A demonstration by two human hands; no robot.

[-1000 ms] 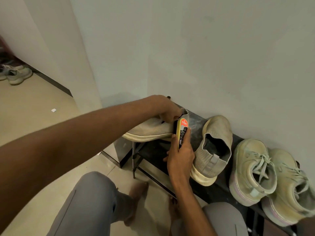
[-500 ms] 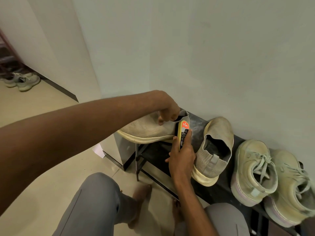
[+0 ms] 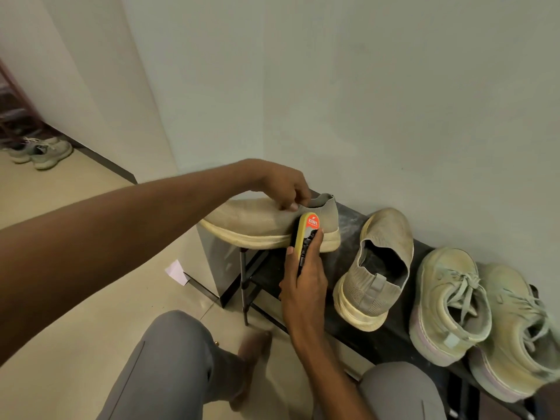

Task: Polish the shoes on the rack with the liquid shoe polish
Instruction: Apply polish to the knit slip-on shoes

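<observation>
Head view: left hand [image 3: 280,184] pinches the collar of a beige knit slip-on [image 3: 260,221], lifted off the rack's [image 3: 378,341] left end. Right hand [image 3: 304,286] grips the Kiwi polish bottle [image 3: 306,237] against its heel side. Step: applying polish. Next, probably: stroke along the upper; three shoes wait.

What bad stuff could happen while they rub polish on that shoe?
The shoe sticks out past the rack edge, held only at its collar by the left hand; it might tip or slip. The right hand presses the polish against its side, so polish could smear onto the pale sole or drip to the floor.
</observation>
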